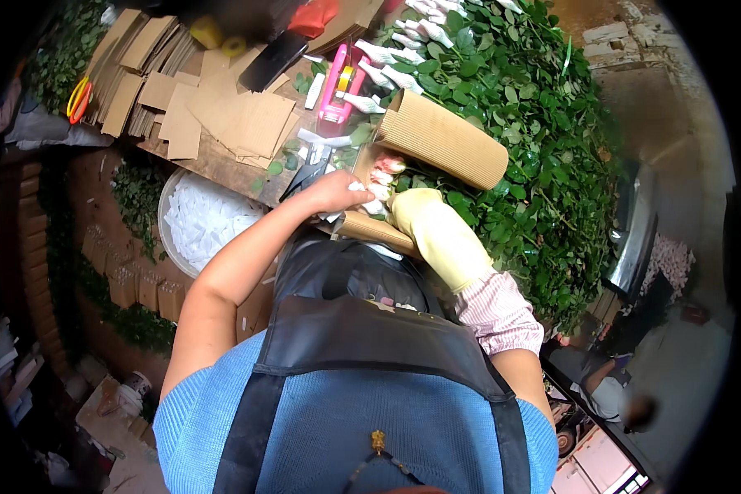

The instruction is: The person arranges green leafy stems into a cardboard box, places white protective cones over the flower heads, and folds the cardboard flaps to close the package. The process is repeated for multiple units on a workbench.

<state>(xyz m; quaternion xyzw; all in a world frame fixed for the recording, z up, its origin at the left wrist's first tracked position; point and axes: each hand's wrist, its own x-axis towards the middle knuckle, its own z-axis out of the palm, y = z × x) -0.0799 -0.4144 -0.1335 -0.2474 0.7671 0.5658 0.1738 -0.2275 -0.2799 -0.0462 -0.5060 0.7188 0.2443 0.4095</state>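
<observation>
Pink-and-white roses (pixel 385 169) lie on a corrugated cardboard sheet (pixel 449 140), whose far side curls up and whose near edge bends up by my apron. My bare left hand (pixel 340 191) is at the left of the blooms, fingers curled in and thumb reaching toward them. A bit of white shows at its fingertips, too small to name. On the right, my right hand (pixel 431 224) wears a pale yellow glove and rests against the roses. Its fingertips are bent down out of sight, so its grip is hidden.
A pink tape dispenser (pixel 337 86), dark phone (pixel 275 62) and cardboard pieces (pixel 230 115) lie on the table. Leafy stems with white-wrapped heads (pixel 502 123) are heaped at right. A tub of white slips (pixel 210 222) stands at left, orange-handled scissors (pixel 79 100) at far left.
</observation>
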